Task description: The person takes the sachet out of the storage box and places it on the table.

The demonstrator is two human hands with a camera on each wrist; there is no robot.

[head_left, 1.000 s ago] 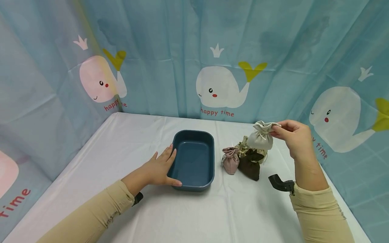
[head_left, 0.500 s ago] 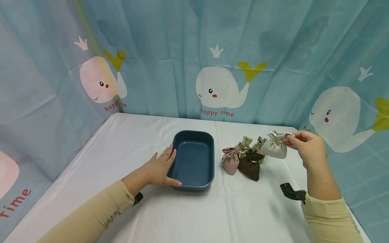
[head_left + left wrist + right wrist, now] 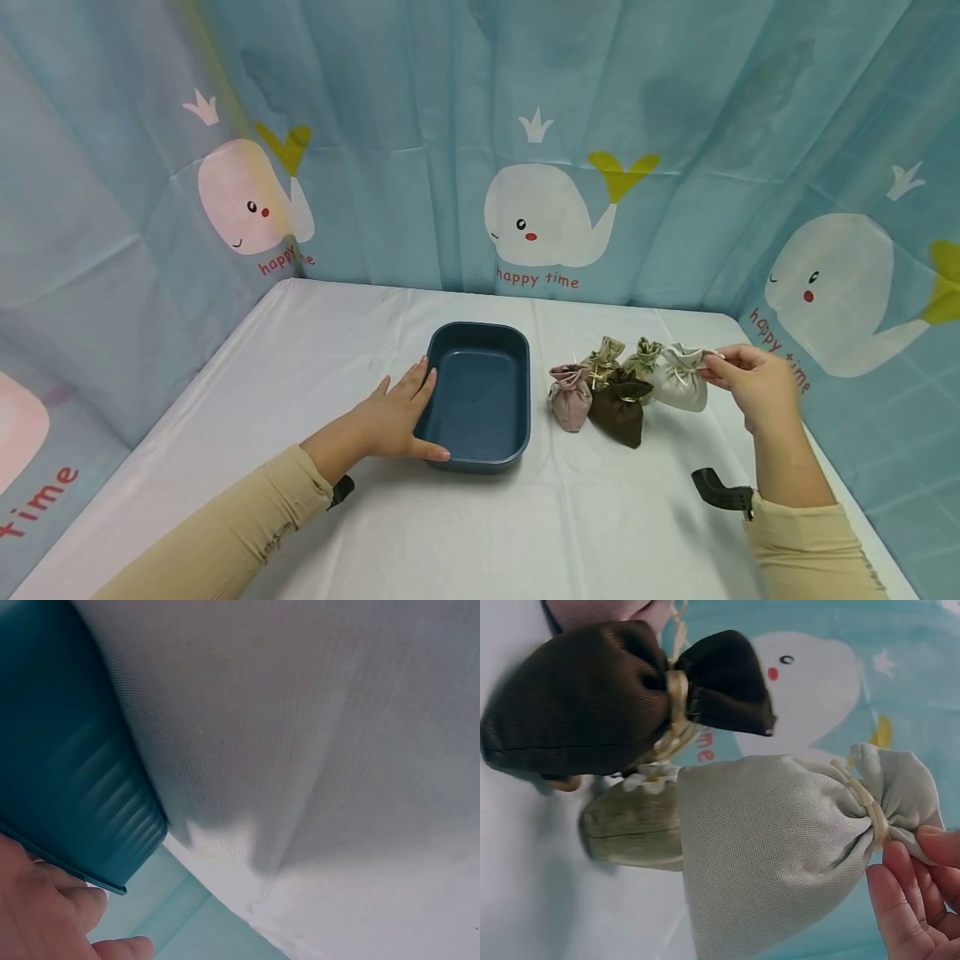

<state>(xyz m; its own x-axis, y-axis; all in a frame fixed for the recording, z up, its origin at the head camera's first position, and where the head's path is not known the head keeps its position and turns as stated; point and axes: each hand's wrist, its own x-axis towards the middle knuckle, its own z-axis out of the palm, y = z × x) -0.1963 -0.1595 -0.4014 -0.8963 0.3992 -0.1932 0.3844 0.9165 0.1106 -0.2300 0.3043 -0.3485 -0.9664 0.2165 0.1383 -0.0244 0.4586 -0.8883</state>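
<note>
My right hand (image 3: 757,385) pinches the gathered neck of a pale grey drawstring pouch (image 3: 681,385) by its right edge. In the right wrist view the pouch (image 3: 772,855) hangs beside a dark brown pouch (image 3: 577,697) and partly covers an olive pouch (image 3: 634,825). In the head view the brown pouch (image 3: 618,413), a pink pouch (image 3: 571,402) and two olive-green pouches (image 3: 602,363) cluster to its left. My left hand (image 3: 390,421) rests with spread, straight fingers on the left rim of a dark blue rectangular tray (image 3: 480,408). In the left wrist view, fingers (image 3: 71,900) touch the tray's rim.
A white cloth (image 3: 480,533) covers the table. Blue curtains (image 3: 390,167) printed with whales stand behind and at both sides. A black wrist-camera mount (image 3: 722,490) juts from the right sleeve.
My right hand has carried the grey pouch right and down, from above the other pouches to their right side. The left hand and the tray stay where they were.
</note>
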